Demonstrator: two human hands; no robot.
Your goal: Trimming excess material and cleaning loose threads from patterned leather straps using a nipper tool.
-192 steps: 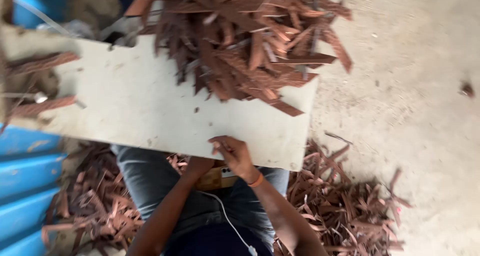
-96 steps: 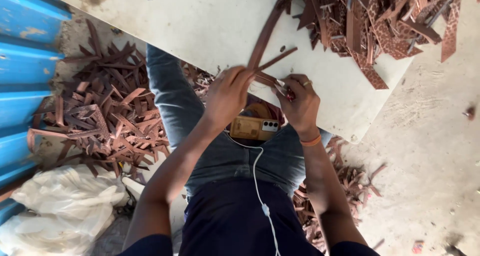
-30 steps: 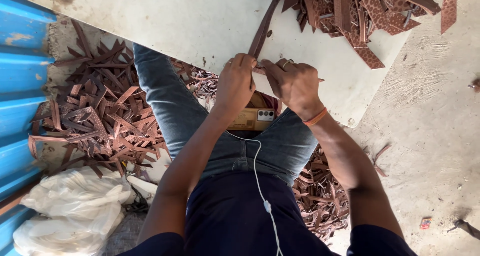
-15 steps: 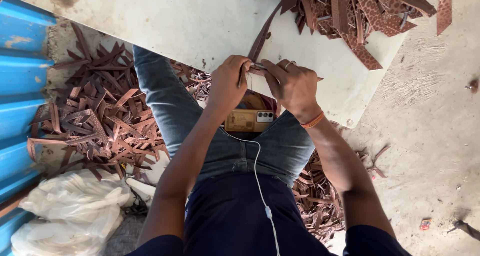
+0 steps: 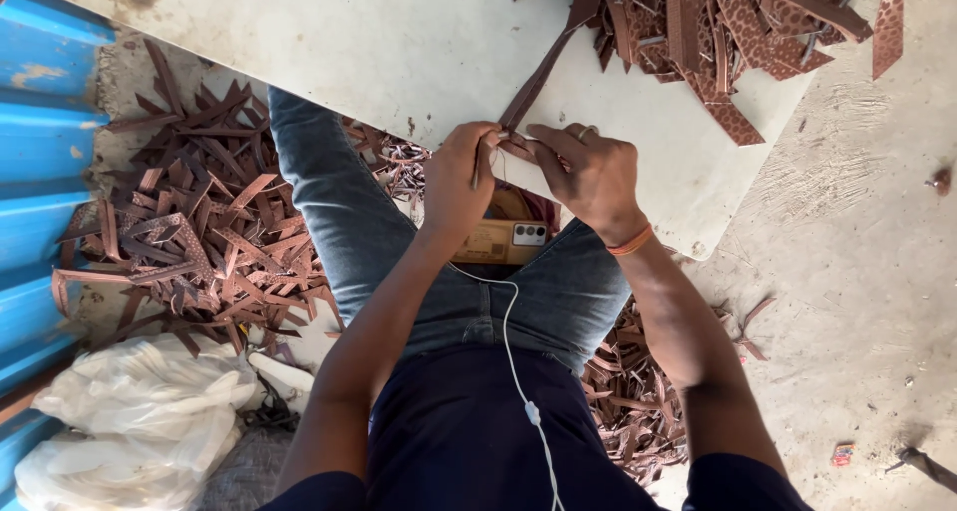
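A long brown leather strip [image 5: 543, 72] runs from my hands up across the white board [image 5: 379, 52]. My left hand [image 5: 461, 177] pinches its near end at the board's front edge. My right hand [image 5: 588, 172], with a ring and an orange wristband, grips the same end right beside the left, fingertips touching. A heap of brown leather strips [image 5: 738, 22] lies on the far right of the board. The exact end of the held strip is hidden by my fingers.
A phone [image 5: 503, 242] with a white earphone cable [image 5: 513, 371] rests on my lap. Cut brown scraps [image 5: 199, 232] cover the floor on the left, more scraps [image 5: 628, 381] at right. Blue corrugated sheet [image 5: 40, 172] at left; white plastic bags [image 5: 130, 421] at lower left.
Over the seconds my hands picked a strip and brought it to the board's front edge. In the last second they barely moved; the fingers closed tighter on the strip's end.
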